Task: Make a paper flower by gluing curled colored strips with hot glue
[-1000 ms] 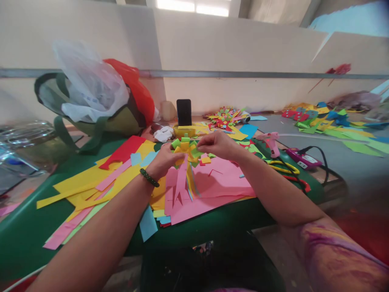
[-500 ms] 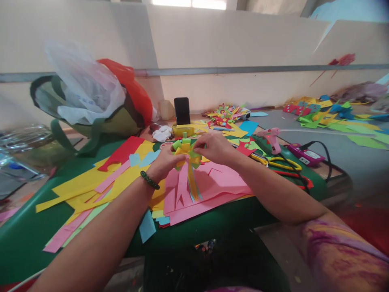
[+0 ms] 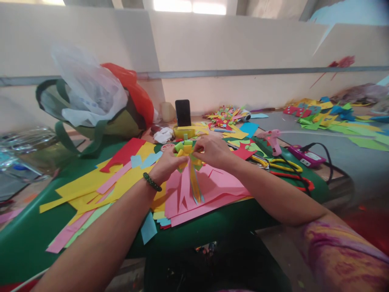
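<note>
Between my two hands is a paper flower [image 3: 186, 151] of yellow and green loops, with pink, yellow and blue strips hanging from it. My left hand [image 3: 168, 164], a dark green bead bracelet at its wrist, grips the flower's left side with the thumb in front. On the other side, my right hand [image 3: 211, 151] has its fingers pinched at the flower's right edge; the exact bit of paper under the fingertips is hidden. Stacked pink paper sheets [image 3: 219, 182] lie just below the flower.
Yellow, red and blue paper pieces [image 3: 121, 182] spread over the green table cover [image 3: 27, 231] at left. A pink glue gun [image 3: 273, 140], yellow-handled scissors [image 3: 285, 165] and a purple power strip [image 3: 305, 156] lie right. Behind are a phone [image 3: 182, 113], a bag [image 3: 112, 125] and finished paper flowers [image 3: 226, 117].
The view has shifted slightly, so the scene sits a little lower and to the right. Both hands stay at the paper flower with almost the same hold.
</note>
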The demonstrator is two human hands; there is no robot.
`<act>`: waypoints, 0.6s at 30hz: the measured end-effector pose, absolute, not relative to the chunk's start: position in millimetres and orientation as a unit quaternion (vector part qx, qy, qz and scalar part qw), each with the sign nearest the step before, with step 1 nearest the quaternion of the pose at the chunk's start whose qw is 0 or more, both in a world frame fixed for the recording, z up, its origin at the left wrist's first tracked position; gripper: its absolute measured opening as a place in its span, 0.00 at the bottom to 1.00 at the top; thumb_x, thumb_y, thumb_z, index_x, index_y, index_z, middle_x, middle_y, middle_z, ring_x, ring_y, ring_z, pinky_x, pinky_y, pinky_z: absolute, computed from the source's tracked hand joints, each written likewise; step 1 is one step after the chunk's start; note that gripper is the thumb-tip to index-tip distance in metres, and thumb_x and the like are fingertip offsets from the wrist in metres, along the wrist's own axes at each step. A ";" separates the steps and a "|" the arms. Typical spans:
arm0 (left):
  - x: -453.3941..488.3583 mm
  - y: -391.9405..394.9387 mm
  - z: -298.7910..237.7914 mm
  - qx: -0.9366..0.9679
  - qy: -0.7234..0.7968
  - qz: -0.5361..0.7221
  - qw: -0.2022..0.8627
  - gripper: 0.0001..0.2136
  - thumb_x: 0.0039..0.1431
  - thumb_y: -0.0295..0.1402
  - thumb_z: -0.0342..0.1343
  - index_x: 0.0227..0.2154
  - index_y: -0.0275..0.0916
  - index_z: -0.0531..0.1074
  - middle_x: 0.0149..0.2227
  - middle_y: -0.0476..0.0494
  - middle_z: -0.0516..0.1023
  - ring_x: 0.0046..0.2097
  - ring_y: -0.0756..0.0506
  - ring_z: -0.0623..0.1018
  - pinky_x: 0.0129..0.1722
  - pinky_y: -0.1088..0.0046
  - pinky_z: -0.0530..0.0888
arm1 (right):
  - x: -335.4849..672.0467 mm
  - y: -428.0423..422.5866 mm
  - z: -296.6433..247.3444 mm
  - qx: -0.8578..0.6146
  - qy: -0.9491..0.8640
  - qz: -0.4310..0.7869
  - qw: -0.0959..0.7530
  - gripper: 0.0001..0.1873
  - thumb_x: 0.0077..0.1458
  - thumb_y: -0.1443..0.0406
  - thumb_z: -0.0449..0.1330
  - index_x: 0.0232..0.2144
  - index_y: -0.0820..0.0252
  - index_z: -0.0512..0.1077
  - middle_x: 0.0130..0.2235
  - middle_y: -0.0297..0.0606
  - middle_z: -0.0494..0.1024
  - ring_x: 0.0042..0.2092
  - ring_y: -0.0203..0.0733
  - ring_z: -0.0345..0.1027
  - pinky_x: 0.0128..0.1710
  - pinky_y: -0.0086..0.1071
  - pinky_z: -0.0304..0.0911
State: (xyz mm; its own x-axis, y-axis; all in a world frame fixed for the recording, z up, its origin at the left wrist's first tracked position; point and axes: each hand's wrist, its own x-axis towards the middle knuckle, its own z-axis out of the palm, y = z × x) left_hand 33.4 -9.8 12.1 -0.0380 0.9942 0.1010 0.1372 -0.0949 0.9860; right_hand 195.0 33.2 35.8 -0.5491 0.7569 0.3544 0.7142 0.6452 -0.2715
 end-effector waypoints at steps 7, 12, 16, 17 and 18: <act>32.8 -9.1 14.6 0.520 0.491 0.540 0.443 0.15 0.35 0.31 0.65 0.32 0.36 0.77 0.29 0.49 0.79 0.31 0.46 0.76 0.32 0.72 0.72 | 203.6 52.4 27.6 -0.380 -0.802 0.179 0.425 0.26 0.50 0.62 0.66 0.51 0.60 0.69 0.49 0.47 0.74 0.48 0.48 0.70 0.47 0.41 0.65; 32.1 -6.0 13.0 0.475 0.478 0.597 0.436 0.18 0.33 0.31 0.66 0.33 0.36 0.76 0.31 0.47 0.80 0.34 0.45 0.77 0.36 0.70 0.72 | 197.8 62.4 24.8 -0.406 -0.690 0.455 0.389 0.30 0.47 0.63 0.67 0.53 0.63 0.66 0.41 0.43 0.78 0.39 0.42 0.73 0.40 0.37 0.68; 32.8 -7.7 14.9 0.458 0.468 0.620 0.433 0.18 0.33 0.32 0.67 0.33 0.36 0.76 0.31 0.47 0.80 0.33 0.46 0.76 0.36 0.71 0.71 | 187.9 58.2 20.3 -0.388 -0.668 0.514 0.373 0.28 0.42 0.68 0.66 0.49 0.61 0.68 0.35 0.36 0.78 0.34 0.38 0.72 0.34 0.31 0.66; 33.1 -8.6 15.7 0.457 0.469 0.620 0.432 0.18 0.33 0.32 0.67 0.32 0.35 0.75 0.31 0.47 0.80 0.33 0.47 0.76 0.36 0.71 0.71 | 186.1 57.2 18.9 -0.379 -0.666 0.522 0.375 0.27 0.41 0.69 0.66 0.48 0.61 0.69 0.35 0.36 0.78 0.34 0.38 0.71 0.32 0.30 0.65; 33.6 -9.3 16.5 0.457 0.471 0.620 0.430 0.17 0.33 0.32 0.67 0.32 0.35 0.75 0.31 0.47 0.79 0.32 0.47 0.76 0.36 0.71 0.72 | 184.6 56.5 17.5 -0.369 -0.663 0.528 0.381 0.27 0.41 0.69 0.65 0.47 0.61 0.69 0.35 0.35 0.79 0.33 0.37 0.71 0.31 0.29 0.65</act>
